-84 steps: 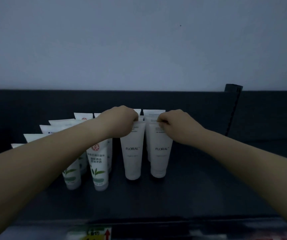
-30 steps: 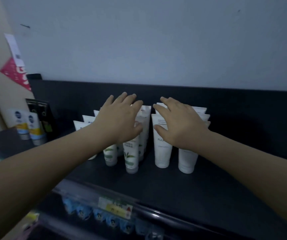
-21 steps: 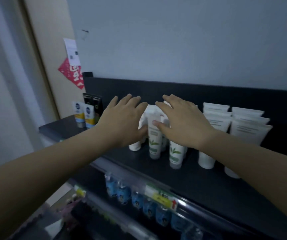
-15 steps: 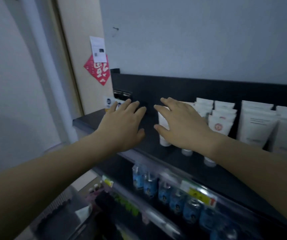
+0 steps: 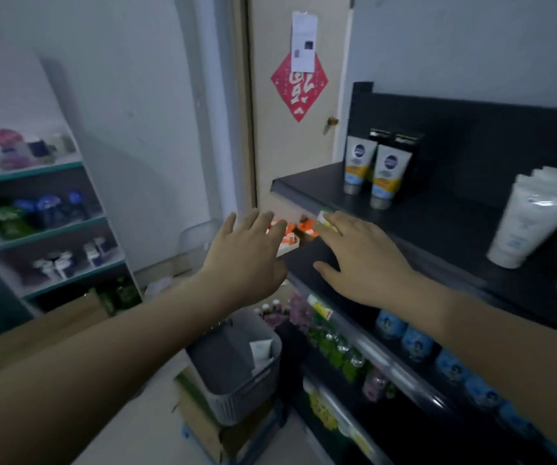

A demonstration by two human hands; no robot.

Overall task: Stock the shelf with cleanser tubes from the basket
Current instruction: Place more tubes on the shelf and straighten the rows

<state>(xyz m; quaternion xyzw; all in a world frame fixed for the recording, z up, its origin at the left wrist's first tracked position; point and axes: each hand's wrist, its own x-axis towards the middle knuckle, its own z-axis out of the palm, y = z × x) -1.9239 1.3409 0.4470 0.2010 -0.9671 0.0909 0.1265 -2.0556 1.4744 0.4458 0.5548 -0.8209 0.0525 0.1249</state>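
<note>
Both my hands are held out empty with fingers spread, in front of the left end of the black top shelf (image 5: pixel 438 213). My left hand (image 5: pixel 247 253) hovers left of the shelf's corner; my right hand (image 5: pixel 357 256) hovers over its front edge. White cleanser tubes (image 5: pixel 532 213) stand in rows on the shelf at the far right. Below my arms a grey slatted basket (image 5: pixel 233 391) sits on cardboard boxes, and one white tube (image 5: pixel 262 352) lies inside it.
Two yellow-and-white tubes (image 5: pixel 371 172) stand near the shelf's left end with black boxes behind. Lower shelves hold blue bottles (image 5: pixel 414 344) and green ones. A door with a red diamond sign (image 5: pixel 299 85) is behind. A green-edged rack (image 5: pixel 35 216) stands left.
My view has swung left and down from the tube rows. Both hands let go of the tubes, opened, and moved left off the rows. The basket has come into view.
</note>
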